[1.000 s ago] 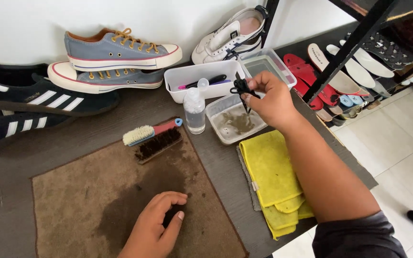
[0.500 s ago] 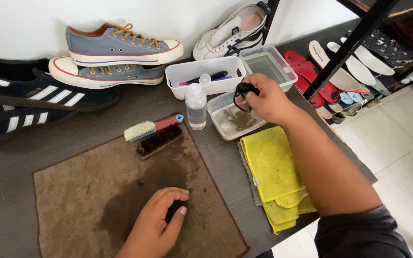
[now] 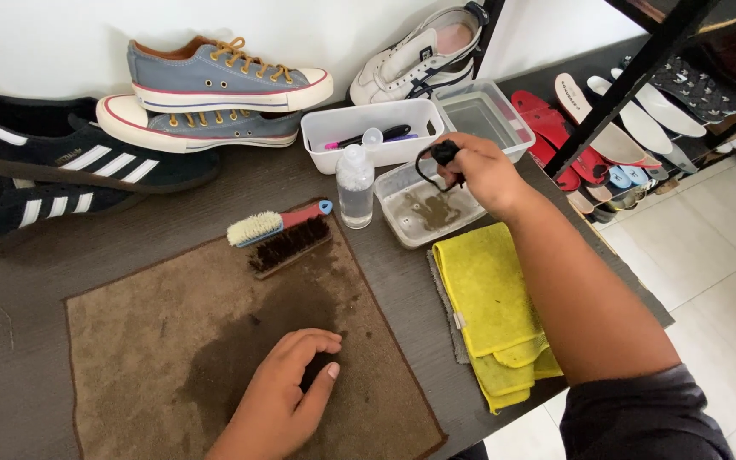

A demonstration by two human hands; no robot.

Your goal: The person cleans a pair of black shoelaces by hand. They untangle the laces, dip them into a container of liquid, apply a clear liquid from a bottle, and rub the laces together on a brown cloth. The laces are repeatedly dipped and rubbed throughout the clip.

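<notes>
While your right hand (image 3: 480,173) hovers over the clear tub of murky water (image 3: 433,206), its grip is closed on a small black object (image 3: 441,155), pinched between the fingertips just above the tub's far rim; what the object is cannot be told. Your left hand (image 3: 287,393) rests on the brown mat (image 3: 129,341), fingers curled loosely over a small dark thing that is mostly hidden beneath them, right beside the wet dark patch on the mat. At the mat's far edge lie a dark-bristled brush (image 3: 290,244) and a pale-bristled brush with a red handle (image 3: 273,224), touching each other. A clear squeeze bottle (image 3: 355,182) stands upright between the brushes and the tub. A folded yellow cloth (image 3: 491,307) lies on the bench (image 3: 27,281) under your right forearm.
</notes>
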